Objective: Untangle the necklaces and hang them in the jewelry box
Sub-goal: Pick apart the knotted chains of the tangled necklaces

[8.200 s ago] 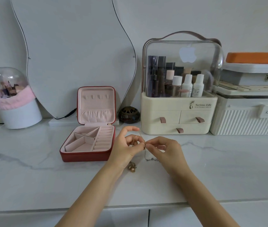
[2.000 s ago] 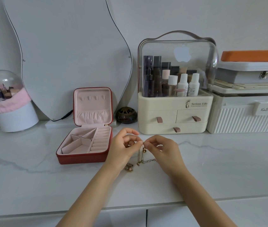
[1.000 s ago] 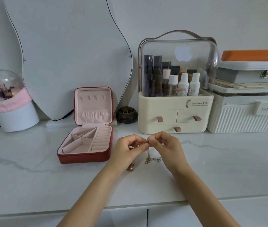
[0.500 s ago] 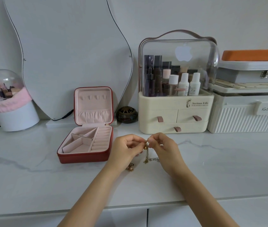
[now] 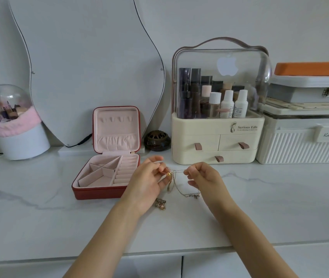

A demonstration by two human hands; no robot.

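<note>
Since half a second ago the hands have drawn apart, stretching a short run of fine chain taut between them. The glossy white marble-veined worktop carries everything. At its far edge a wavy-edged mirror leans on the wall, with a cream plastic cosmetics organiser under a clear dome to its right. The red jewelry box lies open just left of the hands, with pale pink velvety lining. The left hand pinches the thin gold necklaces at a small bead; the right hand pinches the chain's other end. Loops hang to the worktop, and a small gold pendant cluster rests below the left hand.
</note>
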